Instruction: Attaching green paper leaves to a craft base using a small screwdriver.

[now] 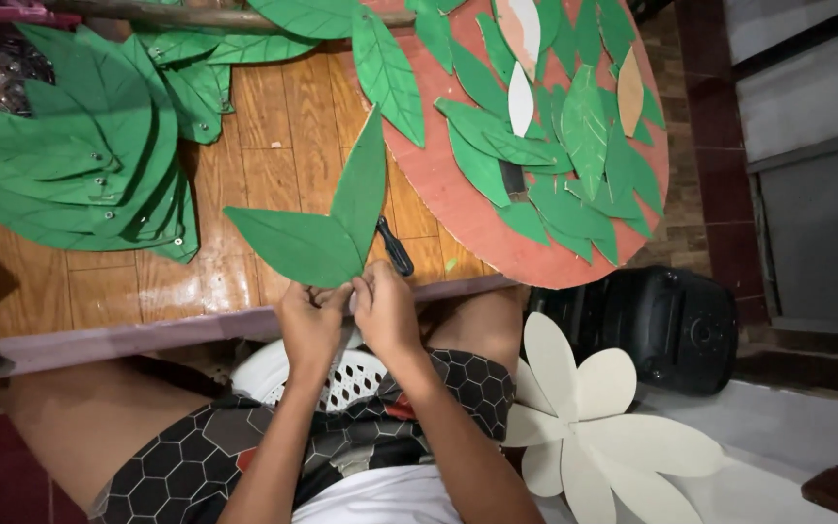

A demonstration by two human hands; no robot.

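**Both hands pinch the base of two joined green leaves**

I see my left hand (309,325) and right hand (385,309) side by side, fingers closed on the bottom point where two green cut-out leaves (317,228) meet, at the near edge of the wooden table (264,146). A black tool (396,246) lies just beside the leaves. Loose leaves cover the round red board (458,218); a stack of fastened leaves (80,155) lies left. A white paper flower (598,427) rests lower right.

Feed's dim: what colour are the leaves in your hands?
Green leaves, dark-veined; head view.
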